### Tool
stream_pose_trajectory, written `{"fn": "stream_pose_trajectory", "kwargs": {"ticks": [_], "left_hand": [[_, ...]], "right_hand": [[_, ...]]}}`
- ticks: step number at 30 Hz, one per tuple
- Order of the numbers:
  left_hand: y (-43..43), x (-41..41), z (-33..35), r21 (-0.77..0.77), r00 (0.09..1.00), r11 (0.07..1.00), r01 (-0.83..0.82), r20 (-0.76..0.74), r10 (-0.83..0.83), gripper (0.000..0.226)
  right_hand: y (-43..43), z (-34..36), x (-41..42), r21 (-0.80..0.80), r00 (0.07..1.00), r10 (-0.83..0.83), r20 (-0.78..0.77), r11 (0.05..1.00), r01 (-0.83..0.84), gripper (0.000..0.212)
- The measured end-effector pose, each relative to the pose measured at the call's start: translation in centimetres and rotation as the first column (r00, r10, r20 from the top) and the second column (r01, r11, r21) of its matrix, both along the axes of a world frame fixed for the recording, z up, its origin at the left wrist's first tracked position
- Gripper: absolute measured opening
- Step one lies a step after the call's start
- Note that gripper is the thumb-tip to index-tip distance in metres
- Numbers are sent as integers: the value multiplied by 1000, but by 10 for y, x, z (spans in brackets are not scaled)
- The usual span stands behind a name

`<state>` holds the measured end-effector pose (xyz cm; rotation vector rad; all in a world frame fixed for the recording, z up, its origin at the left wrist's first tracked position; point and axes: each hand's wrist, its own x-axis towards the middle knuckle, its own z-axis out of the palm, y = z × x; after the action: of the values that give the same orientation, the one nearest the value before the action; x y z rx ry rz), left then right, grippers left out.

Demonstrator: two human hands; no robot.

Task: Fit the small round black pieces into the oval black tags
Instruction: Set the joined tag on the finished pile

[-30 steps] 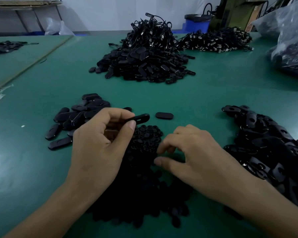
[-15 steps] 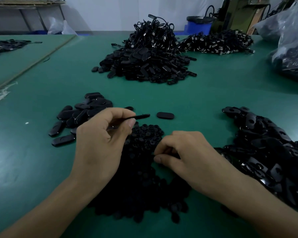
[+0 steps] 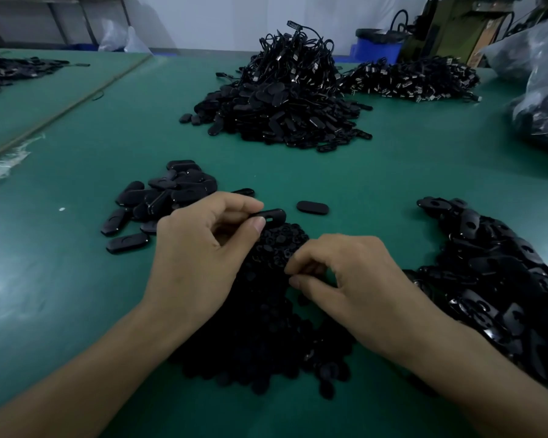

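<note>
1. Oval black tag point(image 3: 268, 214), pinched in the left hand point(image 3: 200, 248), is held over the far edge of the pile of round black pieces point(image 3: 266, 327) on the bench point(image 3: 60, 295).
2. Right hand point(image 3: 355, 279) curls its fingertips into that pile; whether it has a piece, I cannot tell.
3. Likely step: picking a piece. Next, seat it in the tag's opening.
4. Half a second ago the tag was edge-on; now more of its face shows.

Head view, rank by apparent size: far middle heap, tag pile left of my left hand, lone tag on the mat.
1. far middle heap
2. tag pile
3. lone tag
The heap is farthest yet looks largest, so the ranking holds.
</note>
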<state>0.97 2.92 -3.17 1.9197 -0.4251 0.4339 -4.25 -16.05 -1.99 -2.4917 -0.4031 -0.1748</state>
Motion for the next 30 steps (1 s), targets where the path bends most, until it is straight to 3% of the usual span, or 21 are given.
{"fn": "stream_pose_trajectory", "kwargs": {"ticks": [11, 16, 22, 25, 30], "left_hand": [[-2, -2, 1, -20, 1000, 1000, 5, 7, -5, 23], [-3, -3, 2, -6, 1000, 1000, 13, 15, -13, 29], [-3, -2, 2, -54, 1000, 998, 24, -11, -25, 27], [-3, -2, 1, -68, 999, 997, 36, -28, -38, 26], [-3, -1, -1, -81, 996, 995, 66, -50, -70, 23]], "right_hand": [[0, 1, 8, -68, 995, -30, -98, 997, 23, 7], [2, -1, 8, -149, 1000, -7, -23, 989, 3, 16], [4, 5, 2, 96, 999, -33, 27, 995, 30, 15], [5, 4, 3, 130, 997, -49, 63, 991, 41, 14], [2, 3, 2, 361, 993, -103, 60, 929, 75, 26]]}}
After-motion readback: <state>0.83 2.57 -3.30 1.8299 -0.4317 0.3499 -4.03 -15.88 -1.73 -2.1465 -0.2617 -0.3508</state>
